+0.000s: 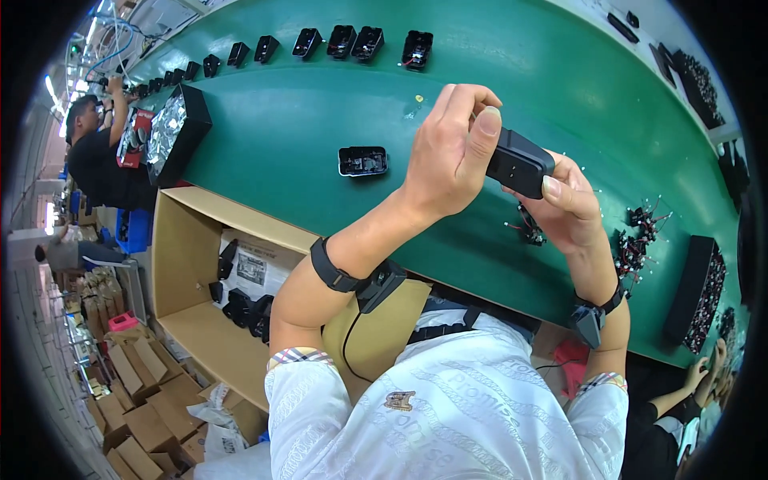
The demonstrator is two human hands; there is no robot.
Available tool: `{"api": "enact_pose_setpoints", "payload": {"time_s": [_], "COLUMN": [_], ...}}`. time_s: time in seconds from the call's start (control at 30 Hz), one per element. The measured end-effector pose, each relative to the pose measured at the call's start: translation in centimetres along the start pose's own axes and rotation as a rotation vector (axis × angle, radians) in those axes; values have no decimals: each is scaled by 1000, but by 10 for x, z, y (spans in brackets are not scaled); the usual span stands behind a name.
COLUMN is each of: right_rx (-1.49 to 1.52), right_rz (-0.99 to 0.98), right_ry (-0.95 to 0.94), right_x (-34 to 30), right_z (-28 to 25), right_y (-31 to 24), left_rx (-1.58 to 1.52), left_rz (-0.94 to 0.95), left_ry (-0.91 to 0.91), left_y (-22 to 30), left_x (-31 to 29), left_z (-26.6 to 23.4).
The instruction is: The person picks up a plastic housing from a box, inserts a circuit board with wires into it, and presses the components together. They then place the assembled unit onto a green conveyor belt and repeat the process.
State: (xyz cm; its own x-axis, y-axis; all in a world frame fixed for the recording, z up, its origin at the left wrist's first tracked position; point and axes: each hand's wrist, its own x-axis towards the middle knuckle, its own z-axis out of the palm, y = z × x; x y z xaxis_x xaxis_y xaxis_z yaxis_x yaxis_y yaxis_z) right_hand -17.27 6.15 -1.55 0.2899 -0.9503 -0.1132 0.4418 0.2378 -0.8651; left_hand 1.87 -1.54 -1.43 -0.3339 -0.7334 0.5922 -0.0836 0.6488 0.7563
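A black plastic housing (pixel 522 166) is held in the air above the green tabletop, tilted, with small metal dots on its near face. My left hand (pixel 452 152) grips its left end, thumb against the edge and fingers curled behind. At its right end, my right hand (pixel 570 200) pinches it between thumb and fingers. Below the held piece, partly hidden by my right hand, lies a small tangle of wired parts (pixel 528 226). An open black shell (pixel 362 161) sits on the table left of my left hand.
A row of black shells (pixel 342 42) runs along the far side. Wired connectors (pixel 636 240) lie right, beside a black box (pixel 690 292) of small parts. A cardboard box (pixel 208 340) holding black pieces stands near left. Co-workers are left (pixel 108 152) and lower right (pixel 680 392).
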Motion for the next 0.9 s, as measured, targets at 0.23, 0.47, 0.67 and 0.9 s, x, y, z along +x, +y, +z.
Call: {"api": "enact_pose_setpoints", "payload": {"time_s": [0.23, 0.47, 0.67, 0.9], "right_rx": [-1848, -2144, -2081, -1167], "right_rz": [-823, -495, -360, -759], "right_ry": [442, 428, 414, 444], "right_x": [116, 207, 208, 111], "right_z": [-28, -59, -56, -32], "right_y": [-56, 4, 12, -32], "left_rx": [113, 287, 138, 88], "left_rz": [64, 248, 170, 160], "left_ry": [325, 58, -58, 62], "left_y": [-8, -17, -6, 8], "left_x": [21, 0, -4, 15], "left_z": [-14, 8, 14, -9]}}
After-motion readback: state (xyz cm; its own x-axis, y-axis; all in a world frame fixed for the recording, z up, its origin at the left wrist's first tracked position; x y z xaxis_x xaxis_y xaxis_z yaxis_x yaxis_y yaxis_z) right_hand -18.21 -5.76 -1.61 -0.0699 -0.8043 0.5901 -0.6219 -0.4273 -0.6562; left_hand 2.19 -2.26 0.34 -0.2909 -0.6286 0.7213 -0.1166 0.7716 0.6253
